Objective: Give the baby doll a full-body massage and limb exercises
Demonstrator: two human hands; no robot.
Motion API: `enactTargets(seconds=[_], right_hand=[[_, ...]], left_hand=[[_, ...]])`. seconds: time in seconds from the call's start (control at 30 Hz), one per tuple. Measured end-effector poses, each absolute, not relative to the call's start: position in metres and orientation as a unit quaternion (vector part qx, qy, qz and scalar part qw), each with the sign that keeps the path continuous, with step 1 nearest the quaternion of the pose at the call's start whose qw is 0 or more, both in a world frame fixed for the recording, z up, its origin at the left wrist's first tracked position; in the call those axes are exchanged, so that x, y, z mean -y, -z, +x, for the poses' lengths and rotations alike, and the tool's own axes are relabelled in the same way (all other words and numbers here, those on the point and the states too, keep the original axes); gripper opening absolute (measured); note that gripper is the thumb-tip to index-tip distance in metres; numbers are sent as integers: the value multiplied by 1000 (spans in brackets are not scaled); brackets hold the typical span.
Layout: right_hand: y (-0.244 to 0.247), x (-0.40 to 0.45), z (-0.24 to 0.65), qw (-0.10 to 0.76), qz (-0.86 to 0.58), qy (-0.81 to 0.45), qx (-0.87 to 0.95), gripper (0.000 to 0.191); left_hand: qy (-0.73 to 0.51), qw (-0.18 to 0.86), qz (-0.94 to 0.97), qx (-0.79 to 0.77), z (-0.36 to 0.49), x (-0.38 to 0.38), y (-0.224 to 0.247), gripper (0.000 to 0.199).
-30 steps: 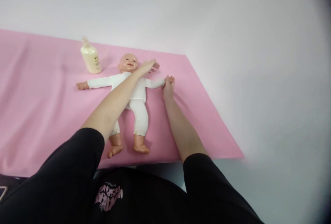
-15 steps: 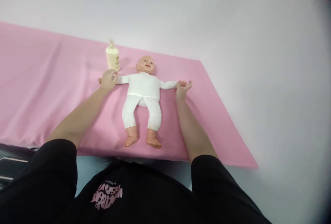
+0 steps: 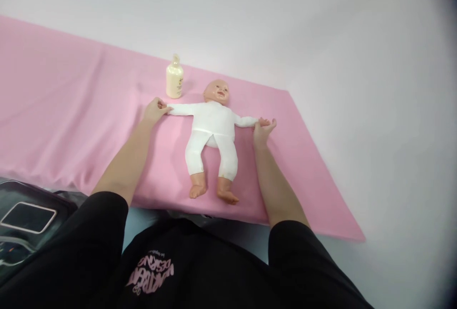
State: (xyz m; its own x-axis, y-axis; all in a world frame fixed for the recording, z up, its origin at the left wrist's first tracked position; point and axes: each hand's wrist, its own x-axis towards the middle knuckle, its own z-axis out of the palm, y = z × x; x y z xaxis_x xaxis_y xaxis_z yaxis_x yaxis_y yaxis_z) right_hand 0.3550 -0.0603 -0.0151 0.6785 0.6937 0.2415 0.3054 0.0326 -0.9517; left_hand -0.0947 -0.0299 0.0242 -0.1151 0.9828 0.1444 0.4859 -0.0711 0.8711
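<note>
Around mid-frame, our left hand (image 3: 153, 110) is pinching the light-looking baby doll (image 3: 214, 119) by a handy wrist, our right hand (image 3: 262, 134) touching the other, grip unclear.

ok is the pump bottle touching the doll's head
Apart: the head-camera view shows pink cloth between the pump bottle and the doll's head.

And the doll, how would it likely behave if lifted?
The doll looks cloth-bodied, with a visible line across its waist, so its middle would probably bend. Its glossy head looks hard and may be slippery. The molded-looking feet are likely stiff.
</note>
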Motion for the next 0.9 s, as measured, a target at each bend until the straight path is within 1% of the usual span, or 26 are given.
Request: enactTargets(seconds=[0.07,0.17,0.23,0.3,0.37,0.43,0.5,0.57,0.63,0.7,0.77,0.9], right_hand=[[14,64,354,585,-707,-134,375,83],[7,70,351,528,-744,-127,389,77],[-2,74,346,517,-745,-121,403,72],[-14,79,337,531,-721,-92,436,67],[-29,82,321,543,-675,-69,495,62],[-46,82,294,531,-619,-95,571,53],[-64,77,257,485,-538,-126,678,46],[-78,66,214,419,-430,-114,792,43],[-84,49,171,340,-367,-103,860,48],[-82,32,132,287,-361,-108,881,58],[-71,16,102,255,-387,-135,875,66],[-41,0,75,239,-418,-238,844,54]], left_hand=[[-433,322,595,-596,-94,31,-24,31],[-421,323,630,-568,-96,26,-19,36],[-422,312,660,-537,-100,21,-14,37],[-438,312,665,-518,-104,16,-8,37],[-478,333,632,-512,-106,11,-3,39],[-542,370,576,-487,-105,6,1,40],[-619,402,511,-440,-100,1,4,37],[-675,426,457,-392,-92,-2,6,32],[-704,438,424,-365,-82,-2,6,28],[-715,434,420,-353,-73,1,6,26],[-721,398,448,-347,-66,5,5,29],[-717,322,497,-368,-61,13,4,47]])
